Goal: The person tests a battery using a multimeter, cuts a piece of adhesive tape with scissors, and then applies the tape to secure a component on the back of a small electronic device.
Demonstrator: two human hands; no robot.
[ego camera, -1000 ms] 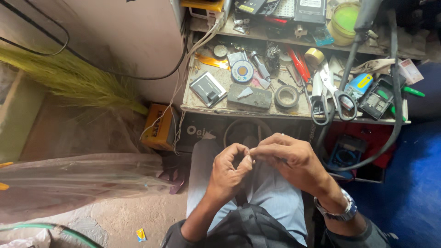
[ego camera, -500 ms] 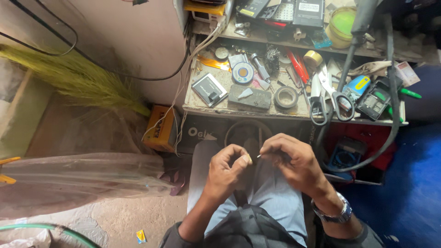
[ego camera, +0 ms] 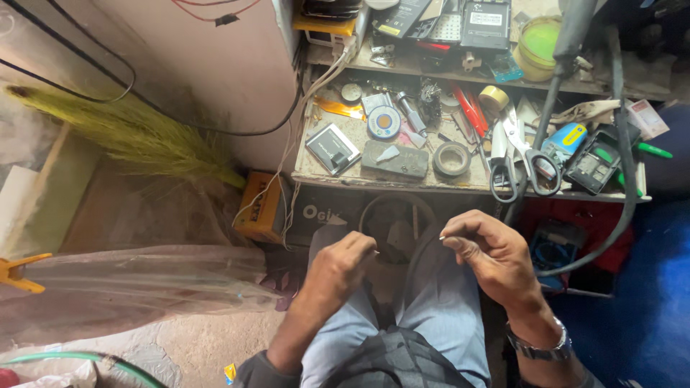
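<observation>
My two hands hover apart over my lap, in front of a low cluttered workbench [ego camera: 359, 179]. My right hand [ego camera: 492, 262], with a metal watch on its wrist, pinches the end of a thin dark wire [ego camera: 411, 269] between thumb and forefinger. The wire curves down from the fingertips across my grey trousers. My left hand [ego camera: 343, 264] is curled with thumb and fingers closed together, and I see nothing between them. A dark bag [ego camera: 402, 363] lies on my lap below both hands.
The bench holds scissors [ego camera: 525, 158], a tape roll [ego camera: 453, 159], a small flat device [ego camera: 332, 149], a grey block [ego camera: 394, 159] and several tools. A thick black hose [ego camera: 624, 172] hangs at the right. A grass broom [ego camera: 136, 136], a yellow box [ego camera: 262, 208] and a plastic sheet [ego camera: 144, 284] lie at the left.
My hands were joined over something small and have drawn apart. The right hand moved right with the wire end, and the left hand dropped slightly left.
</observation>
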